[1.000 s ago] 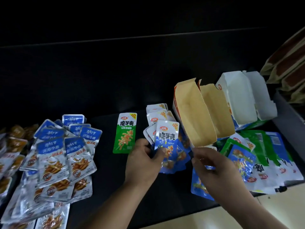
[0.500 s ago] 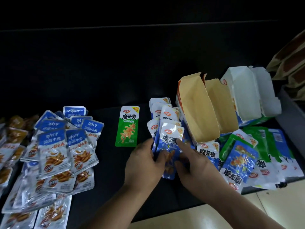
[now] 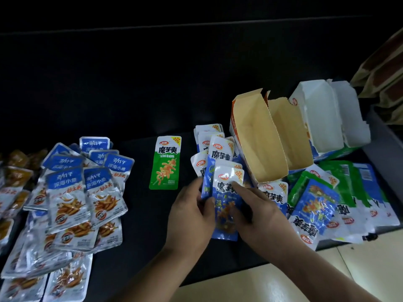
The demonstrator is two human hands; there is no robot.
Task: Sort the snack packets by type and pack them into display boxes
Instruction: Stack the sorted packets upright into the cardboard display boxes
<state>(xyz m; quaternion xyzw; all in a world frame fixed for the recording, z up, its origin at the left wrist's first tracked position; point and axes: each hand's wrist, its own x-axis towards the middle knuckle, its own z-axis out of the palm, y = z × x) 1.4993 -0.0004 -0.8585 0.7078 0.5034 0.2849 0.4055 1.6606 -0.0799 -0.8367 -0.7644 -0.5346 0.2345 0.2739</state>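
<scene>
Blue packet (image 3: 225,211), partly behind right hand (image 3: 258,214)

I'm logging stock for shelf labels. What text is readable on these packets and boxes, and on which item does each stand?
"魔芋爽": green packet; blue packet too.
"20%": green packet's top corner.
"卫龙": green packet's red oval.
"深海小鱼": silver fish packets.
Small print elsewhere: too blurred to read.
</scene>
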